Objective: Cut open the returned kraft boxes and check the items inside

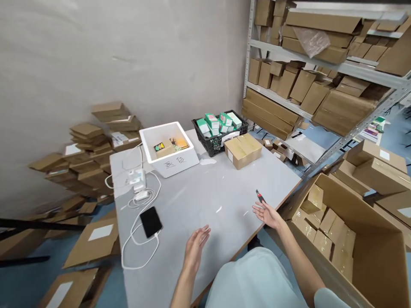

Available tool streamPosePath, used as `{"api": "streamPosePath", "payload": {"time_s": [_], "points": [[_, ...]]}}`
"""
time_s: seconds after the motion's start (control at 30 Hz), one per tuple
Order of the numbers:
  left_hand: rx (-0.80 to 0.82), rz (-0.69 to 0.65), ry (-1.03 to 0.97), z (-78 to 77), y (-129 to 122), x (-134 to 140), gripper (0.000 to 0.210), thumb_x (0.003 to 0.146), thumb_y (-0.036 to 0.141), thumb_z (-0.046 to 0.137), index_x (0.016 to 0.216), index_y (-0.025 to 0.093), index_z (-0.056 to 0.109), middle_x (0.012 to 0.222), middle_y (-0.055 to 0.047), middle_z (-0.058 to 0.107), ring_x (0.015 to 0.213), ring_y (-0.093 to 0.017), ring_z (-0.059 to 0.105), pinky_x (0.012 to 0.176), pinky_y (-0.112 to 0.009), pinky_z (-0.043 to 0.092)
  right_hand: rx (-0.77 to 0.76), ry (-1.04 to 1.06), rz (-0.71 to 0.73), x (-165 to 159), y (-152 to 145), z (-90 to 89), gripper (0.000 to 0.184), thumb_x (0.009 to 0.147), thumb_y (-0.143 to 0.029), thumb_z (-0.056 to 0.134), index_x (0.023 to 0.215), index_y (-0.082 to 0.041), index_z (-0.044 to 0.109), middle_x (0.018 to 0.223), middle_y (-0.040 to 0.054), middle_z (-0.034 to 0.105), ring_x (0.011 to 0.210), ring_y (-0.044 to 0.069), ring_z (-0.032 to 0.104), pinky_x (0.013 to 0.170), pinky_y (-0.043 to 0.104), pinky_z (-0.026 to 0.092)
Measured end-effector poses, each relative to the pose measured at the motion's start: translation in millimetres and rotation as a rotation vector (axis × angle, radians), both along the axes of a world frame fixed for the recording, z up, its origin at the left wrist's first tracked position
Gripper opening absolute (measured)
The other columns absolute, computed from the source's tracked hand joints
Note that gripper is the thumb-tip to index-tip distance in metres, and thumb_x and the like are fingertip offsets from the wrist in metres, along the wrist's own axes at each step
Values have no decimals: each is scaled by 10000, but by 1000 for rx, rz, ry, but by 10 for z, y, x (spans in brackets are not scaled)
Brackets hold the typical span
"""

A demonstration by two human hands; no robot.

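My left hand (195,244) is over the near part of the grey table (192,196), its fingers loosely bent and nothing seen in it. Near the table's right edge, my right hand (268,214) is turned palm up with fingers spread and holds nothing. A black and red utility knife (260,196) lies just beyond the fingertips of that hand; whether they touch it is hard to tell. Farther back sits a closed, taped cardboard box (243,150).
Behind stand a white foam box (180,164) with small packets and a black basket (212,147) of green-and-white boxes. A phone (151,222) and a power strip (138,179) with white cables lie left. At right is a large carton (379,256) holding smaller boxes, below metal shelves (279,99).
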State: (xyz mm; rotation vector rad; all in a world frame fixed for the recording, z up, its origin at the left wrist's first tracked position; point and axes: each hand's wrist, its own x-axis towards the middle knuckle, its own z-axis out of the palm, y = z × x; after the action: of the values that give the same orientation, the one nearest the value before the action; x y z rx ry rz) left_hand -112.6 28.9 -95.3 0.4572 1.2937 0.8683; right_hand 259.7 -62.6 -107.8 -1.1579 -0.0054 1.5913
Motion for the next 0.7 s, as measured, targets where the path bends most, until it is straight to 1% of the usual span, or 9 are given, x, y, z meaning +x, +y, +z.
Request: {"api": "streamPosePath", "payload": {"time_s": [0.13,0.3,0.4,0.47,0.53,0.57,0.63,0.7], "points": [[-32,-30,52,-28,261,725,144,913,270,807,878,212,681,1227,-159,852,1220,-337,822,1285,-566,514,29,-31,32,610,632,-3,321,1124,-473,551,1294,-248,704,1374,138,810,1208,213,815,1055,364,632],[13,-74,89,73,691,1568,336,777,414,943,857,214,685,1254,-168,842,1218,-361,815,1269,-578,514,76,-44,93,1314,1421,-23,312,1102,-475,560,1270,-255,702,1409,150,790,1247,227,798,1090,372,619],[38,-127,122,129,988,2034,417,714,489,976,853,207,702,1272,-171,834,1211,-360,813,1232,-553,533,57,-130,109,1662,1872,-105,337,1034,-490,673,1271,-254,711,1365,153,804,1228,250,800,1111,395,607],[66,-178,146,150,1175,2330,462,686,539,982,868,201,725,1286,-178,827,1208,-364,809,1202,-540,542,47,-312,83,1846,2179,-160,411,969,-510,746,1276,-239,719,1327,165,808,1203,285,797,1111,447,608],[90,-232,178,164,1348,2600,501,660,568,983,905,196,754,1290,-184,822,1200,-367,803,1170,-529,546,51,-516,20,1987,2491,-189,504,919,-521,781,1321,-223,718,1386,180,774,1275,323,752,1142,502,584],[104,-261,196,169,1429,2722,510,658,572,977,931,195,769,1286,-185,821,1195,-365,800,1155,-520,547,67,-602,-15,2041,2647,-189,549,909,-525,784,1360,-220,713,1455,183,737,1354,336,703,1178,517,558],[132,-322,231,178,1580,2931,501,675,555,955,982,194,793,1256,-176,825,1182,-354,795,1122,-493,550,133,-789,-49,2112,2951,-164,598,929,-525,754,1441,-222,701,1604,181,634,1525,342,558,1271,520,473],[161,-380,264,182,1724,3104,462,702,519,925,1009,194,809,1205,-161,832,1163,-339,792,1088,-464,556,207,-1051,8,2139,3236,-123,608,974,-510,707,1509,-221,690,1717,180,520,1645,339,407,1349,517,371]]}}
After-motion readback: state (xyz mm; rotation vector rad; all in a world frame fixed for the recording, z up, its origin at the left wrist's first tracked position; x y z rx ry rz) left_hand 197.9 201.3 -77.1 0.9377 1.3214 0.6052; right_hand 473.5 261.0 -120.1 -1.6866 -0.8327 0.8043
